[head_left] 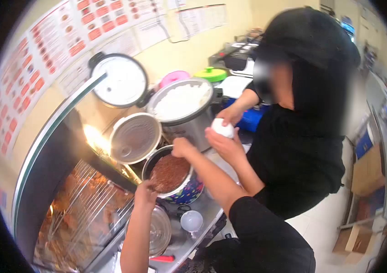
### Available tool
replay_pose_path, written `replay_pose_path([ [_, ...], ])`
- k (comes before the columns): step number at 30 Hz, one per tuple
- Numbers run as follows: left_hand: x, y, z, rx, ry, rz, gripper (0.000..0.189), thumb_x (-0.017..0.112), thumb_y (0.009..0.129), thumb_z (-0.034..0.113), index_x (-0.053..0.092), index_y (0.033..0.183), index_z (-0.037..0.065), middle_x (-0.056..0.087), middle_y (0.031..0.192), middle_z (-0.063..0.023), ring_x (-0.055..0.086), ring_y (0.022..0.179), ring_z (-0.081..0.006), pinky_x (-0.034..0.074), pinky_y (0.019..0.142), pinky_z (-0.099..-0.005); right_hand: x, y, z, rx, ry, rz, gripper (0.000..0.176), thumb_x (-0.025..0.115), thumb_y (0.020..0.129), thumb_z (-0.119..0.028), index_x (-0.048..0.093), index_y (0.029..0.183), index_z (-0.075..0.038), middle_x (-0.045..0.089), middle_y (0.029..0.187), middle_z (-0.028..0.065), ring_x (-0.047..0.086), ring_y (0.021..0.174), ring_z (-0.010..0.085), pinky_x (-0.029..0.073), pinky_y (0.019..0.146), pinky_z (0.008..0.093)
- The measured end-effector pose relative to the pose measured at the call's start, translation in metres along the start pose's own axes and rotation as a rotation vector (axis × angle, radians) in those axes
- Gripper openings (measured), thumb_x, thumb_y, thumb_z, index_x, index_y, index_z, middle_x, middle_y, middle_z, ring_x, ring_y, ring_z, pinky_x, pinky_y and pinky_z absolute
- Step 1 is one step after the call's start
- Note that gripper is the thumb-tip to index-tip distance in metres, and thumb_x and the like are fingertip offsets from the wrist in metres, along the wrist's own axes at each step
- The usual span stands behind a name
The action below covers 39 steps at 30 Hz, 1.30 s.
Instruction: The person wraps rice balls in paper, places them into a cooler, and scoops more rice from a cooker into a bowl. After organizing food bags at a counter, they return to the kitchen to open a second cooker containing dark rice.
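In front of me stands a round pot [185,193] with a colourful dark-blue patterned side. It is filled with a brown, grainy, rice-like food [169,174]. My left hand [145,194] is closed at the pot's near-left rim, its fingertips partly hidden. At the far-right rim my right hand [183,148] is closed too, fingers curled over the edge. Behind the pot leans its round, pale-rimmed lid [136,138]. Close to my left forearm are a clear glass lid [160,231] and a small white cup [192,221] with a handle.
On the right a co-worker in black holds a white rounded thing [223,128] in both hands. A large cooker of white rice [182,102] with a raised lid [119,80] stands behind. A lit glass display case [84,204] with fried food borders the left. A red handle [162,258] lies below.
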State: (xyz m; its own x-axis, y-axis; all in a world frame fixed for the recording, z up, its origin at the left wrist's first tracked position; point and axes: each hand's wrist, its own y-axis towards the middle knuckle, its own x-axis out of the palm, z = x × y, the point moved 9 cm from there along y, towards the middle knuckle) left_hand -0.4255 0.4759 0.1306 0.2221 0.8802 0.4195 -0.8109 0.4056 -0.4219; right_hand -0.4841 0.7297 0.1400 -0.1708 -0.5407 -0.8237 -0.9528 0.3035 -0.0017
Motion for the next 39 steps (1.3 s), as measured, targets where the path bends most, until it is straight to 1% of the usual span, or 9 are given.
replay_pose_path([
  [3, -0.023, 0.0, -0.004, -0.079, 0.099, 0.123, 0.079, 0.067, 0.076, 0.015, 0.028, 0.143, -0.003, 0.039, 0.132, -0.0155, 0.046, 0.111, -0.0335, 0.041, 0.101, -0.0453, 0.004, -0.001, 0.006, 0.128, 0.058, -0.053, 0.033, 0.063, 0.081, -0.013, 0.07, 0.109, 0.002, 0.065, 0.12, 0.0233, 0.061, 0.115, 0.0418, 0.051, 0.096, 0.0478],
  [5, -0.043, 0.007, -0.004, -0.022, 0.076, 0.287, 0.078, 0.066, 0.078, 0.015, 0.027, 0.144, -0.003, 0.039, 0.135, -0.0144, 0.045, 0.111, -0.0322, 0.042, 0.098, -0.0464, -0.004, -0.006, 0.004, 0.169, 0.084, -0.043, 0.034, 0.063, 0.081, -0.014, 0.069, 0.112, 0.0, 0.064, 0.123, 0.0223, 0.058, 0.119, 0.0411, 0.05, 0.097, 0.0479],
  [12, -0.029, -0.004, 0.0, 0.022, 0.066, 0.209, 0.021, 0.067, 0.079, 0.015, 0.05, 0.091, 0.01, 0.043, 0.099, -0.0045, 0.048, 0.092, -0.0233, 0.047, 0.08, -0.0381, 0.0, -0.003, 0.002, 0.191, 0.076, -0.037, 0.038, 0.06, 0.083, -0.015, 0.067, 0.117, 0.001, 0.061, 0.127, 0.0227, 0.056, 0.122, 0.0385, 0.047, 0.1, 0.0494],
  [19, -0.064, 0.025, -0.013, 0.007, -0.001, 0.191, 0.027, 0.063, 0.082, 0.013, 0.048, 0.102, 0.004, 0.044, 0.107, -0.0082, 0.046, 0.1, -0.0237, 0.045, 0.092, -0.0377, 0.024, 0.033, 0.011, 0.078, -0.009, -0.07, 0.04, 0.061, 0.08, -0.019, 0.068, 0.113, 0.001, 0.064, 0.122, 0.0256, 0.06, 0.117, 0.04, 0.046, 0.102, 0.0486],
  [22, -0.054, 0.007, -0.003, 0.011, -0.024, 0.385, 0.013, 0.061, 0.082, 0.008, 0.048, 0.083, 0.009, 0.044, 0.082, -0.0028, 0.046, 0.074, -0.0165, 0.044, 0.07, -0.0305, 0.026, 0.038, 0.014, 0.105, -0.048, -0.085, 0.041, 0.059, 0.08, -0.02, 0.068, 0.114, 0.001, 0.063, 0.123, 0.0254, 0.059, 0.118, 0.0418, 0.046, 0.102, 0.0484],
  [25, -0.053, 0.014, -0.007, 0.022, -0.054, 0.259, 0.023, 0.058, 0.082, 0.005, 0.042, 0.069, 0.014, 0.037, 0.068, 0.0012, 0.039, 0.061, -0.0127, 0.036, 0.057, -0.027, 0.016, 0.029, 0.01, 0.13, -0.083, -0.078, 0.042, 0.058, 0.08, -0.021, 0.068, 0.116, 0.001, 0.062, 0.125, 0.0252, 0.058, 0.12, 0.0427, 0.046, 0.102, 0.0491],
  [29, -0.059, 0.018, -0.012, 0.003, -0.069, 0.259, 0.03, 0.056, 0.082, 0.004, 0.037, 0.064, 0.017, 0.034, 0.063, 0.0021, 0.035, 0.057, -0.012, 0.032, 0.054, -0.0274, 0.013, 0.025, 0.008, 0.161, -0.079, -0.115, 0.045, 0.057, 0.081, -0.024, 0.067, 0.118, 0.0, 0.06, 0.13, 0.0244, 0.055, 0.123, 0.042, 0.045, 0.103, 0.0491],
  [36, -0.033, 0.006, 0.005, -0.013, 0.206, 0.522, 0.012, 0.064, 0.07, 0.007, 0.053, 0.074, 0.008, 0.028, 0.058, 0.0022, 0.031, 0.049, -0.0127, 0.029, 0.054, -0.027, 0.008, 0.018, 0.005, 0.272, -0.137, -0.047, 0.056, 0.046, 0.088, -0.042, 0.066, 0.119, 0.0, 0.062, 0.127, 0.0211, 0.057, 0.123, 0.0374, 0.041, 0.105, 0.0463],
  [39, -0.038, 0.01, 0.004, -0.01, 0.192, 0.562, 0.032, 0.063, 0.063, 0.007, 0.06, 0.088, -0.012, 0.06, 0.092, -0.0188, 0.057, 0.083, -0.0293, 0.046, 0.075, -0.0421, 0.0, 0.02, 0.012, 0.351, -0.033, -0.01, 0.059, 0.045, 0.089, -0.044, 0.066, 0.12, 0.002, 0.061, 0.128, 0.0231, 0.056, 0.124, 0.0381, 0.04, 0.106, 0.0449],
])
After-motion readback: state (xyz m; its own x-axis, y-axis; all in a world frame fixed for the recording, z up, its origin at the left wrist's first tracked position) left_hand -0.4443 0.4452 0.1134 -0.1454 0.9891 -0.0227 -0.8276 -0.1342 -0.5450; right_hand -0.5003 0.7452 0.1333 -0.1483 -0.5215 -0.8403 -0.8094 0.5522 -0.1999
